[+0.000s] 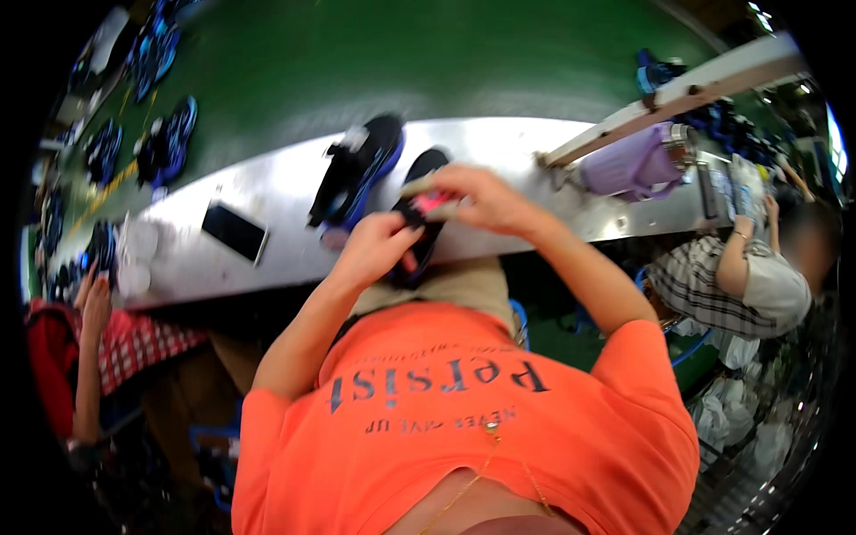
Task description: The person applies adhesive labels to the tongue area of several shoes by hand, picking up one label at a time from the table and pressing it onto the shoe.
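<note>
A black shoe (427, 163) lies at the table's front edge before me, partly hidden by my hands. My left hand (377, 244) is closed in a pinch on a black part of it, near its middle. From the right my right hand (481, 201) reaches over the same shoe, fingers bent together at a bright pink-red patch (431, 201); light coverings show on some fingertips. Whether that patch is part of the shoe I cannot tell. Just left of it stands a second black shoe (368, 160) with a blue-purple sole edge and a white bit on top.
On the metal table (290, 178) lie a phone (234, 232) and pale round containers (140, 254) at left. A lilac tumbler (629, 165) stands at right beside a slanting beam (678, 94). Co-workers sit at left (94, 330) and right (758, 276). More shoes (168, 143) are beyond the table.
</note>
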`<state>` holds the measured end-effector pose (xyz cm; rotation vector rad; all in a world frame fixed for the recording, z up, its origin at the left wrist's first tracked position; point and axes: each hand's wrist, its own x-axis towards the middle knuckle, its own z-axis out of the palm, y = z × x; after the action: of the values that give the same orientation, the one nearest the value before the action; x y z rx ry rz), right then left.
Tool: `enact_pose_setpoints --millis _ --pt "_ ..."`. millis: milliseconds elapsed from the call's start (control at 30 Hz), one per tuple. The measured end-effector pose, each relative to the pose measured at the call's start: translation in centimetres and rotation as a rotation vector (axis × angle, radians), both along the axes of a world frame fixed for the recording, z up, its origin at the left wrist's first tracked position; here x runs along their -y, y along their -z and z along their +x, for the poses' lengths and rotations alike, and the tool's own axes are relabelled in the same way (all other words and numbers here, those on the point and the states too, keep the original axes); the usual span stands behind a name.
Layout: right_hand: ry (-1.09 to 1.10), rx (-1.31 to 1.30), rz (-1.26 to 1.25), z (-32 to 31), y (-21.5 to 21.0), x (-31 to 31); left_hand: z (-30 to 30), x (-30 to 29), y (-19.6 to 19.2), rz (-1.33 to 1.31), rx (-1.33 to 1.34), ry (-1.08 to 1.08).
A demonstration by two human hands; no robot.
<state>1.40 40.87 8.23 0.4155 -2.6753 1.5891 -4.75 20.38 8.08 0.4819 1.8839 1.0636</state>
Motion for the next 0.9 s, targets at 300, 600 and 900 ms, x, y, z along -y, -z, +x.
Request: enact_pose_setpoints --millis 300,600,900 --pt "0.134 0.233 -0.007 0.2 -0.9 0.8 1.6 -0.1 0.3 0.058 0.186 -0.172" --pt "-0.004 0.343 0.013 0.2 -2.0 -0.6 2.0 0.7 -1.2 0.172 0.445 -0.196" --pt "-0.127 0.298 0.331 -0.7 -2.4 0.3 3.4 1.4 -1.2 0.187 0.307 -0.363"
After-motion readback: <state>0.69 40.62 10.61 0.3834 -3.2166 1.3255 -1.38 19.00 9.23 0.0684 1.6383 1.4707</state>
